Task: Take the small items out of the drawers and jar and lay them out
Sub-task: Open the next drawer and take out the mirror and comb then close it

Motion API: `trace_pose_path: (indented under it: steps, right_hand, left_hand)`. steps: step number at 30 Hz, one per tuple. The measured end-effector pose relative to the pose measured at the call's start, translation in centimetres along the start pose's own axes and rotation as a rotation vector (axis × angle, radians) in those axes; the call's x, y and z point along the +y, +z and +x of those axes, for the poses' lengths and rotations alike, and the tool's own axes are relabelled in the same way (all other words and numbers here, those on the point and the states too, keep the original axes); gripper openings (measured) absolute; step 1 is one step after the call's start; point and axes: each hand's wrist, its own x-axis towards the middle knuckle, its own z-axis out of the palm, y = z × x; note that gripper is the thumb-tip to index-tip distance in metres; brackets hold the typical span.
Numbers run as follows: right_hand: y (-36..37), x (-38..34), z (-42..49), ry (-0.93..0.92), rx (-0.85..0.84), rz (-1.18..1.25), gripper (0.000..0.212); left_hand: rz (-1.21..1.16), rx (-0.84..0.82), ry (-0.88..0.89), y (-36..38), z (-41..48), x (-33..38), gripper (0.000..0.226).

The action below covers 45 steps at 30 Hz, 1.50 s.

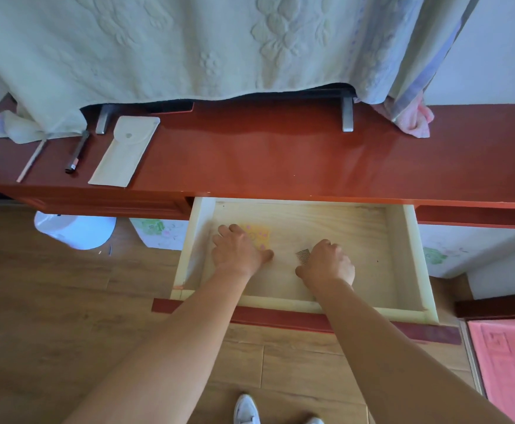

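Note:
A pale wooden drawer (409, 255) stands pulled out of the red cabinet (280, 160). My left hand (238, 250) lies inside it on a yellow patterned card (261, 232), fingers curled over its left part. My right hand (328, 264) is closed around a small dark comb (302, 256), whose teeth stick out at the left of my fist. On the cabinet top at the left lie a beige snap pouch (123, 151), a dark pen (77, 154) and a thin stick (31, 162).
A pale quilted cloth (189, 47) drapes over a screen on two metal feet (348, 117) at the back. A pink cloth (415, 120) hangs at the right. A white bag (76, 231) sits on the wooden floor below; a pink mat (510, 362) lies at the right.

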Motion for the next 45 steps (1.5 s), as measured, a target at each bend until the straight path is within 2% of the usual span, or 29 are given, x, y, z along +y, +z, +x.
trace_pose_path:
  steps: [2,5,13,23,30,33,36,45]
  right_hand:
    - [0.3,-0.1,0.0,0.001,0.005,0.023,0.033]
    - [0.7,-0.2,-0.3,-0.011,0.028,0.003,0.037]
    - [0.1,-0.3,-0.4,-0.101,0.13,0.024,0.038]
    - [-3.3,-0.1,-1.0,-0.2,0.227,0.075,0.038]
    - [-7.2,-0.6,-1.9,-0.325,0.428,0.25,0.043]
    - [-9.2,-1.5,-1.2,-0.317,0.492,0.325,0.043]
    - [-11.2,-2.4,0.9,-0.272,0.487,0.348,0.045]
    - [-14.9,-4.4,7.8,-0.143,0.446,0.333,0.047]
  left_hand:
    - [-0.063,-0.028,-0.054,0.1,0.0,0.5,0.095]
    - [-0.087,-0.052,-0.106,0.0,-0.2,1.1,0.094]
    - [-0.07,0.061,-0.091,0.2,-0.2,1.2,0.091]
    - [0.012,0.136,0.075,-3.0,-1.4,1.2,0.073]
    - [-0.015,0.244,0.202,-8.5,-6.0,0.4,0.059]
    - [-0.065,0.289,0.175,-11.2,-4.8,0.7,0.063]
    - [-0.12,0.337,0.122,-13.4,-1.6,1.8,0.072]
    - [-0.141,0.299,0.003,-15.4,8.9,5.3,0.089]
